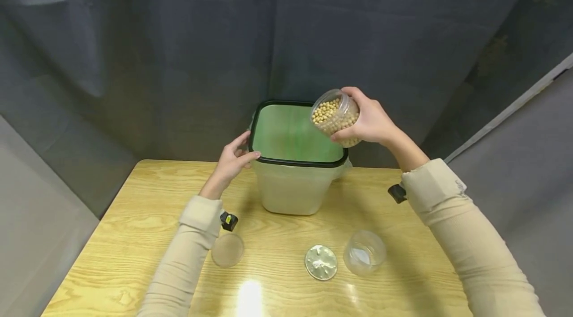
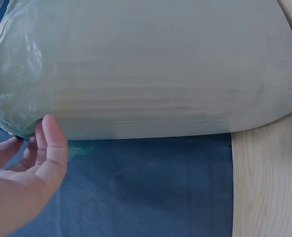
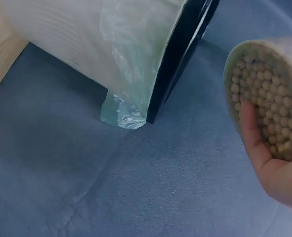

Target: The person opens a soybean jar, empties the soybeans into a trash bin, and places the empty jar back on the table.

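Observation:
A whitish trash bin (image 1: 291, 187) with a black rim stands at the table's back edge. A green plastic bag (image 1: 291, 133) lines it, its edge folded over the outside. My left hand (image 1: 233, 158) holds the bin's near-left rim, thumb on top and fingers against the outer side. In my right hand (image 1: 369, 118) is a clear jar (image 1: 346, 123) of pale yellow soybeans (image 3: 269, 98), gripped round its body. The jar is uncapped and tilted, mouth facing left, over the bin's right rim. The beans lie inside up to near its mouth.
On the wooden table (image 1: 156, 217), in front of the bin, lie a round translucent lid (image 1: 227, 250) and a crinkled foil disc (image 1: 321, 262). A clear round container (image 1: 364, 252) stands right of the disc. A dark curtain (image 1: 201, 58) hangs close behind the bin.

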Tool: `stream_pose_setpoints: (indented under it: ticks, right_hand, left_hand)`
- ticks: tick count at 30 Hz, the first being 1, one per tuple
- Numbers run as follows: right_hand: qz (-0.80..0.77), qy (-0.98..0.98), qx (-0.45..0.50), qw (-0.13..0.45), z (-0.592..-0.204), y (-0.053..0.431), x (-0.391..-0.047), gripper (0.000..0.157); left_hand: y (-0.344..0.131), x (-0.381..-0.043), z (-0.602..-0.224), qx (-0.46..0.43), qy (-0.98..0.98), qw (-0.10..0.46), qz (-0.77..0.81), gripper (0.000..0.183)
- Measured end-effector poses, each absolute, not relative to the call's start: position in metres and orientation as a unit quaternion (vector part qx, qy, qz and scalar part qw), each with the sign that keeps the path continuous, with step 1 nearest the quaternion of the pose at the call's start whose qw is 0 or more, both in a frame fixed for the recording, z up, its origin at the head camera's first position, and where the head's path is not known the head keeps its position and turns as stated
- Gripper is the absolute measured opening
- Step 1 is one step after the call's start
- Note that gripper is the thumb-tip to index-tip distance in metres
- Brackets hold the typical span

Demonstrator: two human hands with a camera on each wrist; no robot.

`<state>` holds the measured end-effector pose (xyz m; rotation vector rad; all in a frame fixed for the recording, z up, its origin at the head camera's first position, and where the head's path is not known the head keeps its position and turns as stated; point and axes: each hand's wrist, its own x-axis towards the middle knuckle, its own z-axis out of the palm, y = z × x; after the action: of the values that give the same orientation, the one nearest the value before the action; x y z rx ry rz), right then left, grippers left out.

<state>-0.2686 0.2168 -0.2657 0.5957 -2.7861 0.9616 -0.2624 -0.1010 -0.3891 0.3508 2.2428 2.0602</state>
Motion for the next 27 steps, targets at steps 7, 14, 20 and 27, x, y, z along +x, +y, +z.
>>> stream_pose_setpoints:
  ticks: [7, 14, 20, 27]
  right_hand:
    - [0.270, -0.936, 0.211, 0.079, -0.269, 0.216, -0.285, 0.093]
    - [0.214, -0.950, 0.209, 0.086, -0.268, 0.213, -0.296, 0.095]
    - [0.155, -0.963, 0.205, 0.083, -0.264, 0.211, -0.303, 0.092]
    - [0.105, -0.970, 0.205, 0.079, -0.261, 0.212, -0.308, 0.092]
  left_hand:
    - [-0.097, -0.264, -0.390, 0.115, 0.729, 0.046, 0.674, 0.068]
    - [-0.095, -0.265, -0.389, 0.108, 0.724, 0.053, 0.680, 0.069]
    - [-0.093, -0.255, -0.374, 0.107, 0.727, 0.056, 0.676, 0.069]
    - [-0.090, -0.247, -0.366, 0.109, 0.731, 0.050, 0.672, 0.067]
